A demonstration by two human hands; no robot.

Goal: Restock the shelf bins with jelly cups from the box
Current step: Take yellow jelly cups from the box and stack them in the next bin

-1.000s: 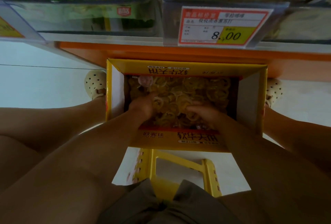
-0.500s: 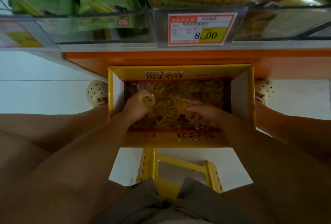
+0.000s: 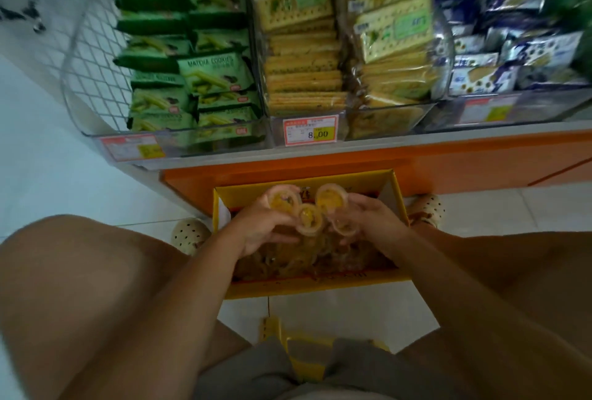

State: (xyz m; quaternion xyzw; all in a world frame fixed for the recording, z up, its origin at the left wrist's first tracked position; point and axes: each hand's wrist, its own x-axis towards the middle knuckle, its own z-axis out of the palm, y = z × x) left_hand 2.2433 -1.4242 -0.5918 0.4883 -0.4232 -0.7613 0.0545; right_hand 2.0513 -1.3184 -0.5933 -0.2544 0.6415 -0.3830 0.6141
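Both hands grip jelly cups [image 3: 331,200]: the left hand [image 3: 262,228] and the right hand [image 3: 373,226] each curl their fingers round some, and the cups touch one another between the two hands, just above the box [image 3: 320,286]. The box stands on the floor at 6 o'clock from the shelf bins [image 3: 384,121], and many cups remain inside it. The step in hand seems to be carrying a handful out. The next move probably calls for a lift toward 12 o'clock, but the visible bins hold cookies [image 3: 213,76] and crackers [image 3: 302,79], so the right bin cannot be told.
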